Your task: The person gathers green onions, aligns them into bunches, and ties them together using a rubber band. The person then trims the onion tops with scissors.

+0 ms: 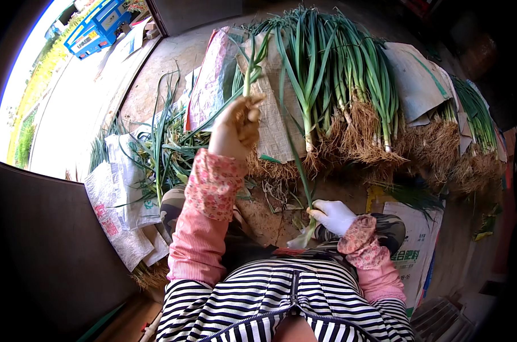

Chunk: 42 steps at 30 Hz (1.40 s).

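My left hand (pixel 240 124), in a soiled glove, is raised in front of the heap with its fingers curled. A short, pale green allium stalk (pixel 249 79) rises from its grip, though the fingers are slightly blurred. Low before my lap, my right hand (pixel 333 217) wears a white glove and pinches a long green leaf (pixel 299 166). The leaf's pale, sheath-like lower end (pixel 302 240) hangs below the fingers. Beyond both hands, a bank of leek-like plants (pixel 312 81) leans with green tops away from me and brown fibrous roots (pixel 361 132) towards me.
Woven sacks (pixel 275 115) lie over parts of the bank. Loose leaves (pixel 168 141) pile up at the left, near white printed sacks (pixel 121 201). A printed sack (pixel 414 252) is beside my right knee. A dark panel (pixel 40 243) stands left; a blue vehicle (pixel 98 28) is outside the doorway.
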Each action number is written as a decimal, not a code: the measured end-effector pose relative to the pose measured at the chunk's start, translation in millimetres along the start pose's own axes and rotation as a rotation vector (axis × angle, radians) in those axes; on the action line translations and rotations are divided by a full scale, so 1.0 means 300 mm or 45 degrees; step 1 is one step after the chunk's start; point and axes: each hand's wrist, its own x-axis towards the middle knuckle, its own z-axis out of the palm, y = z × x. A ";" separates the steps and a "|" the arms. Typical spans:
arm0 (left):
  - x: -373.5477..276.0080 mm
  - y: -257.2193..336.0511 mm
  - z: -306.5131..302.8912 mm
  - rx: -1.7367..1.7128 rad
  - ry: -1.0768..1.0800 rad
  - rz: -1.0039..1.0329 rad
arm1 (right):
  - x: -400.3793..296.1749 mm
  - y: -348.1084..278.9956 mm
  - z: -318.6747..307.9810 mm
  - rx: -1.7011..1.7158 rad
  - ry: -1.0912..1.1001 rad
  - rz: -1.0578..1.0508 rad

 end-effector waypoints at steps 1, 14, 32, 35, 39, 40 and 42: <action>0.018 0.089 0.051 -0.056 -0.117 0.082 | 0.016 0.081 0.022 -0.491 -0.010 0.007; 0.240 0.482 0.242 0.178 0.156 0.620 | 0.591 0.036 -0.120 0.059 0.819 0.247; -0.011 -0.419 -0.204 -0.303 -0.008 -0.287 | 0.353 -0.178 -0.112 0.310 0.558 -0.327; -0.024 -0.417 -0.201 -0.188 0.078 -0.389 | 0.434 -0.132 -0.194 1.118 0.620 0.014; -0.008 -0.412 -0.210 -0.236 -0.089 -0.452 | 0.621 -0.059 -0.230 1.657 0.318 0.365; -0.001 -0.417 -0.218 -0.185 -0.053 -0.449 | 0.660 -0.048 -0.221 1.400 0.330 0.410; 0.005 -0.416 -0.228 -0.081 0.027 -0.444 | 0.704 -0.035 -0.209 0.540 0.888 0.404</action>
